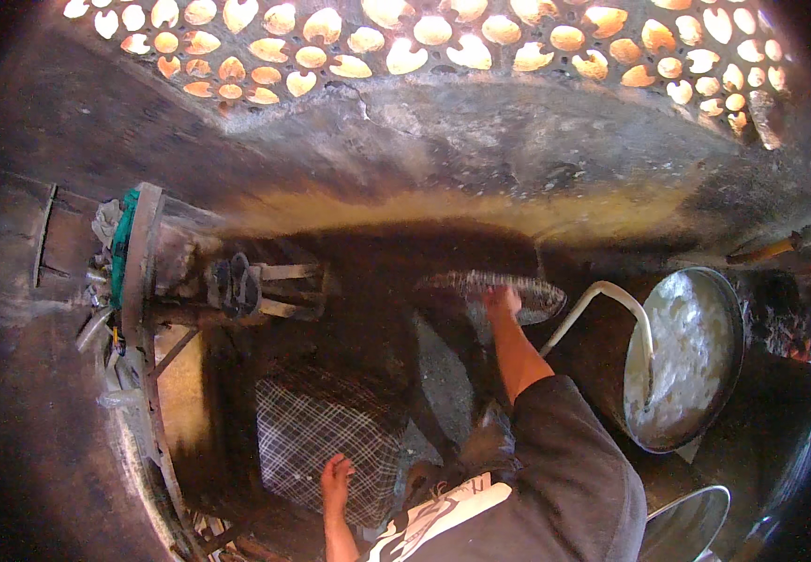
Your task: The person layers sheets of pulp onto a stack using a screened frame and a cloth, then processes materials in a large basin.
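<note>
My right hand, at the end of an outstretched arm, is closed on the near edge of a round, shallow woven tray. The tray has a ribbed rim and is seen nearly edge-on and a little blurred. My left hand hangs over a dark checked cloth draped on a box-like shape. Its fingers are loosely bent and nothing shows between them; whether it touches the cloth I cannot tell.
At right stands a large round pot of cloudy, pale liquid. A bent pale pipe reaches into it. Another round vessel is nearer. Flames glow at far right. A small wooden stool and a cluttered ledge stand left.
</note>
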`<state>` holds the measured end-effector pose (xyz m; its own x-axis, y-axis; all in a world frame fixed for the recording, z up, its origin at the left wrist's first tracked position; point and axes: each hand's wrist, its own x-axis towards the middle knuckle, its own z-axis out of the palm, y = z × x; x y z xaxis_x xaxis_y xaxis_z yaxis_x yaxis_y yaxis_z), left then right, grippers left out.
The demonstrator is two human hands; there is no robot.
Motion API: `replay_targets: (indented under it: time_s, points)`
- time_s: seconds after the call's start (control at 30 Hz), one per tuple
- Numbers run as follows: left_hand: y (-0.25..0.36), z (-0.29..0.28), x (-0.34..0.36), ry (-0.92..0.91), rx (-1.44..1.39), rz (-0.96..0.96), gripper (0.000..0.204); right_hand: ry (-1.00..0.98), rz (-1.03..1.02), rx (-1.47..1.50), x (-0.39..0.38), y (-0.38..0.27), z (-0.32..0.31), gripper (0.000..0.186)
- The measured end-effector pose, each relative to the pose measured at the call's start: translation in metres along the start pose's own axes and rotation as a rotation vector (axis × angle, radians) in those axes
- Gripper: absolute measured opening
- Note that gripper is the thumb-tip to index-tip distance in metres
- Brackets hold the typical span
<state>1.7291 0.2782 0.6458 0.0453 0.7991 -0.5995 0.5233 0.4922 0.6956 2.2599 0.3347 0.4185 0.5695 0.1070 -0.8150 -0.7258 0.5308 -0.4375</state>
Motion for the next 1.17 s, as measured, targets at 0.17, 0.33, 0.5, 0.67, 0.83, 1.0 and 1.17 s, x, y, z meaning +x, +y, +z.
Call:
replay_targets:
  time_s: [0.17,0.33,0.5,0.67,0.83,1.0,1.17]
  points:
    - [-0.016,-0.006,0.01,-0.072,-0.032,0.141,0.036,-0.424,-0.262,-0.317,-0.094,-0.071,0.074,0.027]
    - [-0.042,0.008,0.04,-0.264,-0.08,0.342,0.036,-0.55,-0.485,-0.646,-0.181,-0.15,0.008,0.033]
    - [-0.046,0.037,0.008,-0.473,0.022,0.443,0.037,-0.371,-0.729,-0.939,-0.247,-0.225,-0.171,0.03]
    - [-0.088,0.041,-0.045,-0.664,0.057,0.455,0.035,-0.078,-1.019,-1.519,-0.332,-0.294,-0.372,0.03]
    - [-0.135,0.04,-0.097,-0.77,0.066,0.402,0.036,0.119,-0.734,-2.359,-0.457,-0.305,-0.509,0.057]
    - [-0.177,0.041,-0.133,-0.828,0.115,0.425,0.036,0.207,-0.743,-2.628,-0.451,-0.283,-0.588,0.053]
    - [-0.185,0.049,-0.169,-0.832,0.159,0.418,0.035,0.03,-1.047,-2.481,-0.452,-0.274,-0.596,0.037]
